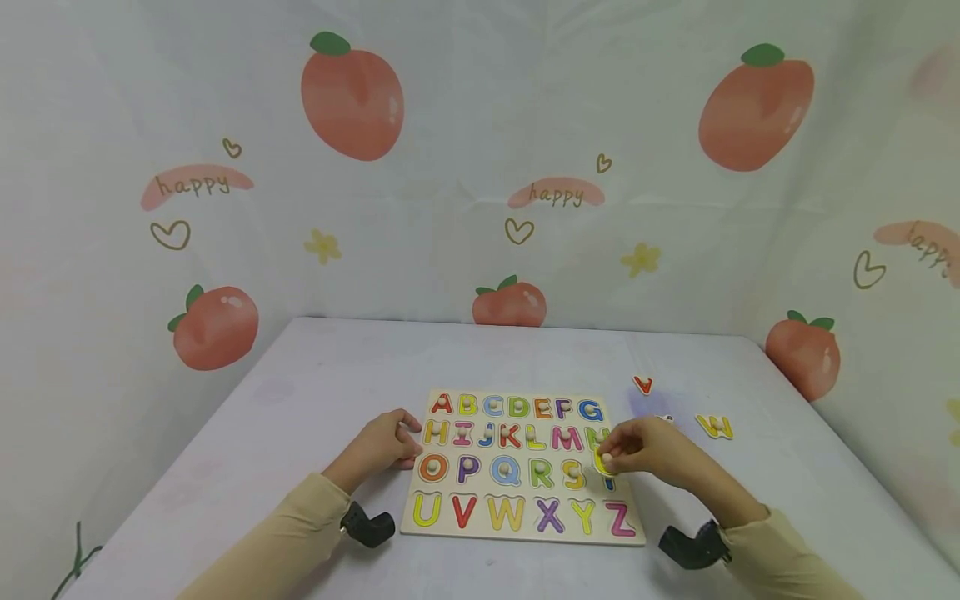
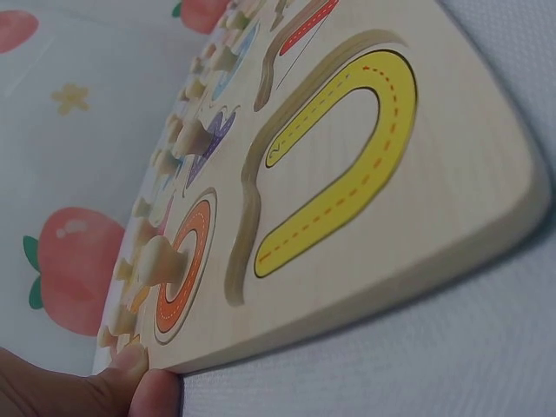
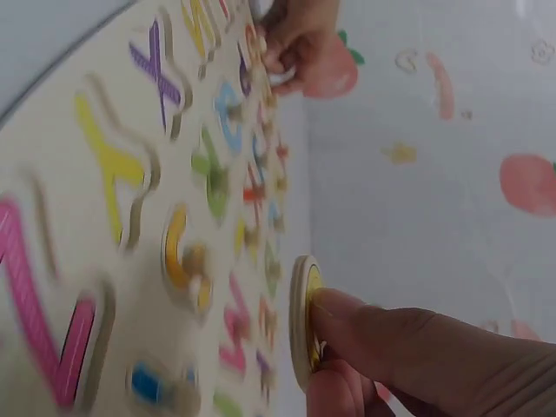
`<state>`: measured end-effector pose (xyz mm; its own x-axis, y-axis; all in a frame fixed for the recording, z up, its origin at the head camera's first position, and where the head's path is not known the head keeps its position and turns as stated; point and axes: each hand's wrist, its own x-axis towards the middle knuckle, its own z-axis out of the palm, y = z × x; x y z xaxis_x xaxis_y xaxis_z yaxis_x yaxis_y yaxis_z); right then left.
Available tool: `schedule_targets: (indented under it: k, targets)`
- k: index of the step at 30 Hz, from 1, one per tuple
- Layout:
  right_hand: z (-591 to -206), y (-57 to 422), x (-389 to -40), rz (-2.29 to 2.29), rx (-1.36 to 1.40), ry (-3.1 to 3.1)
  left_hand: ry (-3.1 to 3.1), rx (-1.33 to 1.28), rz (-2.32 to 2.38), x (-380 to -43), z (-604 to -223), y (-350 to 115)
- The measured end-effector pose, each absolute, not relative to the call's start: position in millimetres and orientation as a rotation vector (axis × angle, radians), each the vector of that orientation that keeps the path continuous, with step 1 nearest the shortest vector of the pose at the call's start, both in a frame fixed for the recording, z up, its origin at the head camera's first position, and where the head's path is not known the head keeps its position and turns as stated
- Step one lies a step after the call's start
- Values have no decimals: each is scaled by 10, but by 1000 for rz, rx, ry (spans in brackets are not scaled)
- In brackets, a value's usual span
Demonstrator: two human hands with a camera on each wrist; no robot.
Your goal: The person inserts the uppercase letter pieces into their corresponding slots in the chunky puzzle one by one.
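Note:
A wooden alphabet board (image 1: 517, 539) lies on the table between both hands. My left hand (image 1: 381, 450) rests against its left edge; in the left wrist view the thumb (image 2: 126, 365) touches the board's border near the orange O (image 2: 195, 256). My right hand (image 1: 652, 450) pinches a yellow letter piece (image 1: 602, 464) over the right end of the third row. Close by in the right wrist view, that piece (image 3: 304, 321) stands nearly edge-on above the board, its letter mostly hidden. Under it the blue T (image 3: 155, 382) partly shows.
Knobbed letters fill the upper rows. The bottom row, from U (image 1: 427, 509) to Z (image 1: 619, 518), shows printed recesses without knobs. Right of the board lie a red V piece (image 1: 642, 384), a yellow W piece (image 1: 715, 427) and another piece mostly behind the right hand.

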<state>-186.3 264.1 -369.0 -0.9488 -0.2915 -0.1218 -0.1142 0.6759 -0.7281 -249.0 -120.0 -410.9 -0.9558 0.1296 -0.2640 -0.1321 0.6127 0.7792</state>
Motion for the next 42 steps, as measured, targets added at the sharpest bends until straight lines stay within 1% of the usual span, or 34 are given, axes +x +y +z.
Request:
schedule_targets:
  k: [5,14,22,32,42]
  targets:
    - [-3697,2262,-1937,-1127,-456,2636,2549,1,1263,-2495,-4113,-1202]
    - [-3779,1545,-2001,-1126,-530,2611,2543,-10,1266,-2487,-4103,-1201]
    - [-3869,1046,-2008,-1149,-641,2549,2541,-3,1270,-2495,-4115,-1197]
    - [-3979,649,-1990,-1187,-640,2469,2550,29,1273,-2507,-4117,-1209]
    - [-4024,502,-1920,-1185,-615,2451,2556,14,1252,-2508,-4120,-1202]
